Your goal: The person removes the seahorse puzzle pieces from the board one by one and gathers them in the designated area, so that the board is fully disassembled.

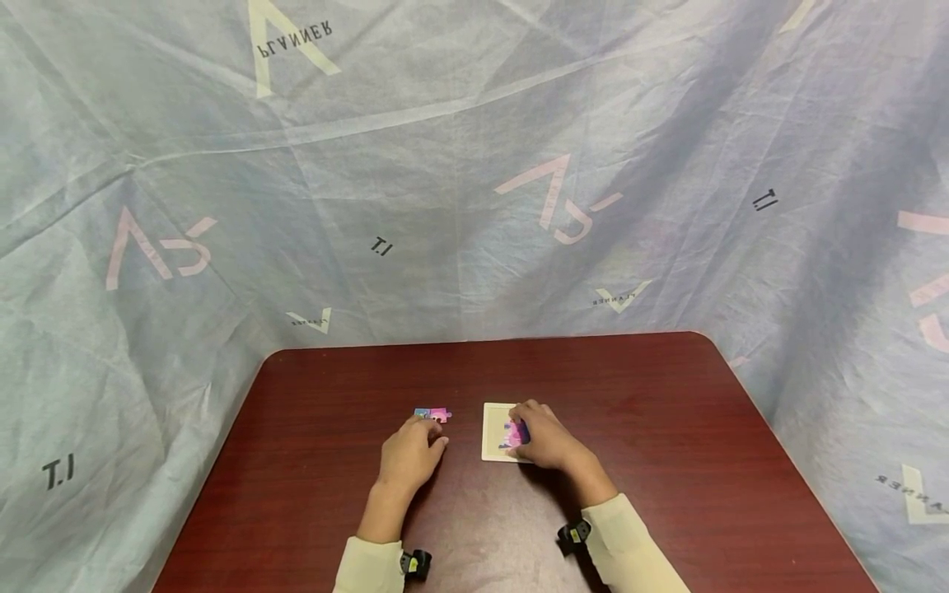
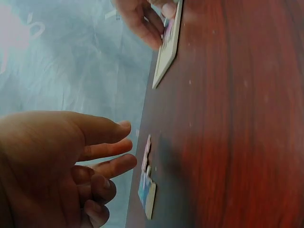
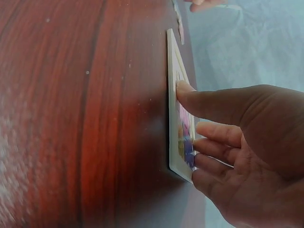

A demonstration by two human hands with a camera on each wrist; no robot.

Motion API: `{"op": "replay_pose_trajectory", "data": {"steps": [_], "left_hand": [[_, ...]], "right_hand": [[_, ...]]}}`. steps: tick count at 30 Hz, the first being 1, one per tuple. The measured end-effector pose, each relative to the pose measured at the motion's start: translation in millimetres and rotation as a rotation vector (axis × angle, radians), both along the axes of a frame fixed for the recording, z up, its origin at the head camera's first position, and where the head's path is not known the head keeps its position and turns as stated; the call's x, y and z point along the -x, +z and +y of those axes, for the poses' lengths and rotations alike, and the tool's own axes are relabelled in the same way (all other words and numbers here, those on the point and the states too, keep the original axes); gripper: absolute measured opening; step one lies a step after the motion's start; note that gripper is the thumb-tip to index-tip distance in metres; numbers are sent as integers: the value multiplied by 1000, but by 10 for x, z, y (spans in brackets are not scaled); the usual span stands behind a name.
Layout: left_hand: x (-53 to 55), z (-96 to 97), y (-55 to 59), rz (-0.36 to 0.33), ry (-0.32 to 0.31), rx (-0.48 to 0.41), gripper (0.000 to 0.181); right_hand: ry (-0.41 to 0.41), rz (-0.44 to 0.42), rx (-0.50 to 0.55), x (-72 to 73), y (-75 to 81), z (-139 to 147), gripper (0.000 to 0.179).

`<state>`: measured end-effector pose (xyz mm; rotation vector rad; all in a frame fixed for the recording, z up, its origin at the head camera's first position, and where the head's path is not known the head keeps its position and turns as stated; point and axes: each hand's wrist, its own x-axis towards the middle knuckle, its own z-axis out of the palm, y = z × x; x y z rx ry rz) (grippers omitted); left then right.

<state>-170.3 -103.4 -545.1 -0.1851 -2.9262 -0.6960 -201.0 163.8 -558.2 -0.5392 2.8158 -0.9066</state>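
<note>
A shallow pale puzzle tray (image 1: pixel 495 432) lies on the table, with pink and purple puzzle pieces (image 1: pixel 513 434) in its right part. My right hand (image 1: pixel 547 436) is over that part, its thumb and fingertips touching the pieces from either side. In the right wrist view the thumb (image 3: pixel 185 90) rests near one edge of the picture and the fingers near the other. Left of the tray lie joined puzzle pieces (image 1: pixel 439 414), blue and pink. My left hand (image 1: pixel 408 457) hovers just beside them, fingers loosely bent, holding nothing.
Both hands work over a dark red-brown wooden table (image 1: pixel 630 387) with rounded far corners. A grey printed cloth (image 1: pixel 445 206) hangs behind it and along both sides. Each wrist carries a small black camera (image 1: pixel 417 564).
</note>
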Motion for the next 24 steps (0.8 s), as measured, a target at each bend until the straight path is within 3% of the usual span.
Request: {"op": "replay_pose_trajectory", "data": {"steps": [12,16,24], "left_hand": [[-3,260,29,-25,-97,-43,12],[20,328,9,-39,-136,-82,12],[58,485,-75,-58,-203,-97,11]], "right_hand": [[50,-11,18,34,21,80,58],[34,-11,26,44,5,76,60],[-34,-38,46,33,-10,45,82]]}}
